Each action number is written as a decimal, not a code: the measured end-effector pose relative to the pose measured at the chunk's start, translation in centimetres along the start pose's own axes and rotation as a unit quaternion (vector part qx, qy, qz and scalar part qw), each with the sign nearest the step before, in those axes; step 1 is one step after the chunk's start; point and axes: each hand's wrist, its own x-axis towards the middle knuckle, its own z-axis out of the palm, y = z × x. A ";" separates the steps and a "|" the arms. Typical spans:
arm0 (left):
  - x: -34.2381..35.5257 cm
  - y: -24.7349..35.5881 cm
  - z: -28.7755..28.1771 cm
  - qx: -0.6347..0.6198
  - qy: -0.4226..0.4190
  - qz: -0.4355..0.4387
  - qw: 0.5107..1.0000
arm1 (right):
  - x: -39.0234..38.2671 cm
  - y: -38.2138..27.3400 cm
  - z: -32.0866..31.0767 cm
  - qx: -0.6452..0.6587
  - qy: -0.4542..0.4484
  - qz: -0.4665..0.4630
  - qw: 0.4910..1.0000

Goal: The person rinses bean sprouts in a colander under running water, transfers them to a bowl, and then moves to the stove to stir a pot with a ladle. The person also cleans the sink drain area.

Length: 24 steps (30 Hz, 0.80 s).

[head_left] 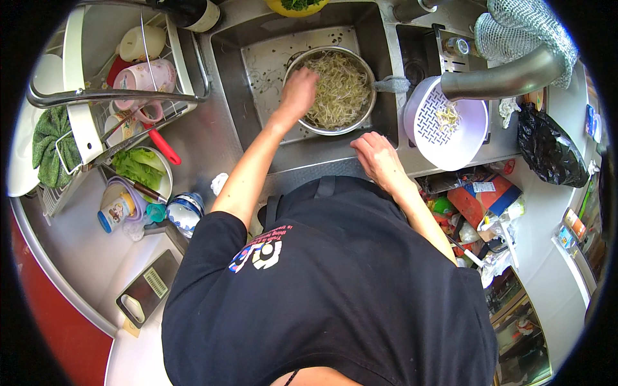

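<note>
A round metal bowl (371, 96) full of pale bean sprouts (338, 90) sits in the left sink basin (257, 61). My left hand (300, 92) is over the bowl's left rim, its fingers curled together at the edge of the sprouts. Whatever its fingertips may hold is hidden. At the basin's front right edge rests my right hand (378, 158), with its fingers loosely bent, slightly apart and holding nothing. Right of that hand, a white colander (450, 149) with a slotted bottom has a small heap of sprouts (447, 116) in it.
A thick metal faucet (502, 77) reaches over the colander, with grey mesh cloth (524, 32) hung on it. On the left stand a dish rack (77, 96) with cups and a bowl of lettuce (138, 167). A black plastic bag (550, 145) lies right; rubbish (476, 206) is below.
</note>
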 end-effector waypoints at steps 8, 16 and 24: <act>-5.7 2.1 4.0 0.171 -0.128 0.126 0.969 | -0.5 0.2 0.6 -0.008 -0.004 0.007 1.000; 1.3 3.1 1.3 0.048 -0.022 0.027 0.998 | -0.8 0.6 0.5 0.002 0.003 0.009 1.000; 6.5 3.7 2.6 0.113 0.037 -0.014 0.993 | -0.5 1.3 0.3 0.002 0.020 0.018 1.000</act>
